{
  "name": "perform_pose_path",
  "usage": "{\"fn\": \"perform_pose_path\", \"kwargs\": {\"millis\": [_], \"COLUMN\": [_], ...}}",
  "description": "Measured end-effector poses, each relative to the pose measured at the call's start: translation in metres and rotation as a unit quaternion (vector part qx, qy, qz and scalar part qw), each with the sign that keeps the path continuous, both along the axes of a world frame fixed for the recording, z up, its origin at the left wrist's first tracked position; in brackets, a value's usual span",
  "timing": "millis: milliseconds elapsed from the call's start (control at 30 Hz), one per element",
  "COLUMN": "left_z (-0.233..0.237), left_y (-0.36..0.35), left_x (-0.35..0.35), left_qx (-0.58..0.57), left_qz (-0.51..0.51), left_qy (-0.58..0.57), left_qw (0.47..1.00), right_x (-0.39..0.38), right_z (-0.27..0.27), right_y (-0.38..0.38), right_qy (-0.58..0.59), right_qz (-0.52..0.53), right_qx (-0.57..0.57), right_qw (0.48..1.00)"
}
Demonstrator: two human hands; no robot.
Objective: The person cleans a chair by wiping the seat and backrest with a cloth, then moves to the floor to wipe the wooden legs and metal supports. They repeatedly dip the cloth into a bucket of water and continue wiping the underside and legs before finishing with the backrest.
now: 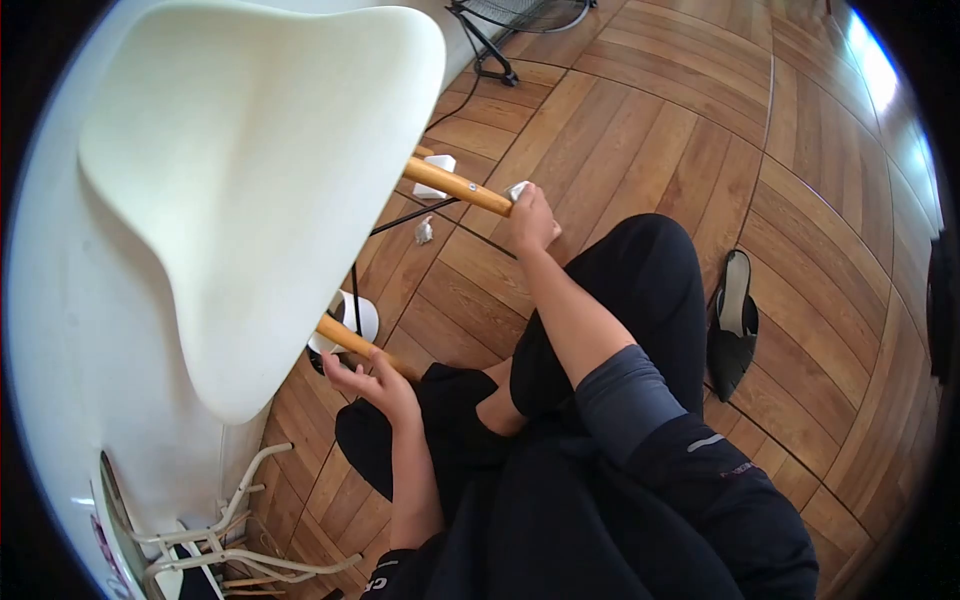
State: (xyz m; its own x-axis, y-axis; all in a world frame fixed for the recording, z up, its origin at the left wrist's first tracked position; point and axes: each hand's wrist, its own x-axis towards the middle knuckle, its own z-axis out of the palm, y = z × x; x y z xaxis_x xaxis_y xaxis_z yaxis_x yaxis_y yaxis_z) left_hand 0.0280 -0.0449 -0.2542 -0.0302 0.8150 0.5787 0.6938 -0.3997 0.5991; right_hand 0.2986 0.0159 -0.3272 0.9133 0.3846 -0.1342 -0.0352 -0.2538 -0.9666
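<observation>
A chair with a white moulded seat point(270, 170) is tipped over in front of me, its wooden legs pointing my way. My right hand point(533, 218) is closed at the end of the upper wooden leg point(455, 183), with a small white wad point(517, 190) showing at its fingertips. At the lower wooden leg point(345, 335), my left hand point(378, 385) has its fingers stretched apart, and the thumb overlaps the wood. Thin black metal rods point(410, 216) run beneath the seat.
On the wooden floor point(640, 140) lie a white block point(433, 177) and a crumpled white scrap point(424, 231). A white roll-like object point(362, 318) is partly behind the lower leg. One black shoe point(735, 325) lies right of my knee. Cream metal legs point(235, 540) stand lower left; a black fan-like stand point(490, 50) is at the top.
</observation>
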Motion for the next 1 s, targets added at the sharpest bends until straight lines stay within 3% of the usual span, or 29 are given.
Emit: {"fn": "perform_pose_path", "kwargs": {"millis": [100, 167, 233, 300, 367, 500, 600, 667, 700, 833, 867, 900, 967, 1000], "left_z": [-0.008, -0.019, -0.012, -0.012, -0.012, -0.032, -0.028, -0.021, -0.025, -0.025, -0.02, -0.017, -0.012, -0.008], "left_y": [0.004, 0.011, 0.007, 0.004, 0.007, 0.016, 0.016, 0.013, 0.015, 0.014, 0.011, 0.008, 0.003, 0.001], "left_x": [-0.022, -0.039, -0.04, -0.035, -0.04, -0.055, -0.052, -0.051, -0.055, -0.054, -0.051, -0.049, -0.045, -0.042], "left_qx": [-0.046, -0.058, -0.279, -0.26, -0.301, -0.273, -0.252, -0.276, -0.276, -0.269, -0.272, -0.277, -0.273, -0.282], "left_qz": [0.016, 0.005, -0.139, -0.115, -0.118, -0.126, -0.145, -0.081, -0.079, -0.06, -0.061, -0.06, -0.084, -0.072], "left_qy": [-0.066, -0.088, -0.211, -0.196, -0.233, -0.205, -0.18, -0.073, -0.071, -0.022, -0.019, -0.016, -0.048, -0.019], "left_qw": [0.997, 0.994, 0.927, 0.939, 0.917, 0.932, 0.94, 0.955, 0.955, 0.961, 0.96, 0.959, 0.957, 0.956], "right_x": [-0.005, -0.008, -0.004, 0.006, 0.017, 0.031, 0.034, 0.039, 0.037, 0.015, 0.003, -0.007, -0.019, -0.031], "right_z": [0.012, 0.024, 0.025, 0.028, 0.032, 0.042, 0.036, 0.026, 0.03, 0.052, 0.063, 0.069, 0.074, 0.083], "right_y": [0.004, 0.002, 0.003, 0.003, 0.003, 0.001, 0.002, 0.003, 0.0, -0.032, -0.043, -0.049, -0.047, -0.051], "right_qy": [-0.014, -0.065, -0.086, -0.042, -0.012, 0.038, -0.015, -0.014, -0.011, -0.028, -0.071, -0.111, -0.336, -0.366], "right_qz": [-0.027, 0.067, 0.092, 0.144, 0.191, 0.312, 0.338, 0.351, 0.364, 0.254, 0.152, 0.046, -0.015, 0.033], "right_qx": [0.025, 0.113, 0.099, 0.067, 0.041, -0.048, -0.084, -0.074, -0.066, -0.058, 0.085, 0.225, 0.325, 0.327], "right_qw": [0.999, 0.989, 0.987, 0.986, 0.981, 0.948, 0.937, 0.933, 0.929, 0.965, 0.982, 0.967, 0.884, 0.871]}}
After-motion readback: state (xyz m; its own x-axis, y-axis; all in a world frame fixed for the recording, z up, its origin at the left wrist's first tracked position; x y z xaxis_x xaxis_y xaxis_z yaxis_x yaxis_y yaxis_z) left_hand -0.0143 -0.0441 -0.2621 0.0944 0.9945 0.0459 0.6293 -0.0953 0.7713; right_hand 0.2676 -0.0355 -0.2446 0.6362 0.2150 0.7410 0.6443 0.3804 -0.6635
